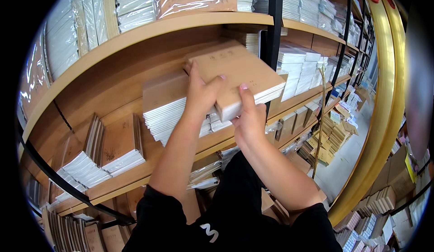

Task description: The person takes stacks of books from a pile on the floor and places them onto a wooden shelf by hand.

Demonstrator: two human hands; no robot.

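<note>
Both my hands are on a stack of kraft-covered notebooks [244, 65] with white page edges, tilted over the middle wooden shelf. My left hand [202, 91] grips its left side, thumb on the top cover. At the near corner, my right hand [250, 114] has its thumb on top and its fingers around the lower edge. A second stack of similar brown-covered notebooks [166, 104] sits on the shelf, partly behind my left forearm. Below the held stack are white bundles [217, 124], mostly hidden by it and my hands.
A black upright post [274, 28] rises right of the held stack. The upper shelf edge [190, 18] runs above it. More brown notebooks [123, 143] stand at left. A gold metal rail [383, 116] curves at right, beyond piled notebooks [334, 133] on the floor.
</note>
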